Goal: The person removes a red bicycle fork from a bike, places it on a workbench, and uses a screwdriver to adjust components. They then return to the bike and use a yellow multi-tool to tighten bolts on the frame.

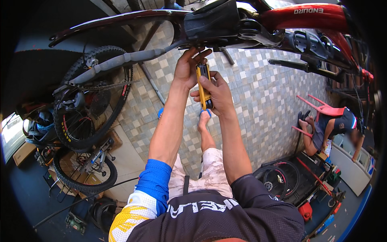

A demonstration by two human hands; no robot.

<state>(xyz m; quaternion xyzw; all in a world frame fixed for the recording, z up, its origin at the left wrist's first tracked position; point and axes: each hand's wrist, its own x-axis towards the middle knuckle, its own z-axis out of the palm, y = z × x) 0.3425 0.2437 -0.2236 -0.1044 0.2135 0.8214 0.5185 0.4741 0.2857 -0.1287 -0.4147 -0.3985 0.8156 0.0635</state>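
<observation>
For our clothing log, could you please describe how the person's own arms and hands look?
The left hand and right hand show no gloves or watch. The left forearm is bare up to a blue, white and yellow fabric sleeve; the right forearm is bare up to a short black fabric sleeve.

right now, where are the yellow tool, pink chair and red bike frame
yellow tool (203,93): head view, yellow side
pink chair (333,111): head view, broad part
red bike frame (302,19): head view, thick tube
</observation>
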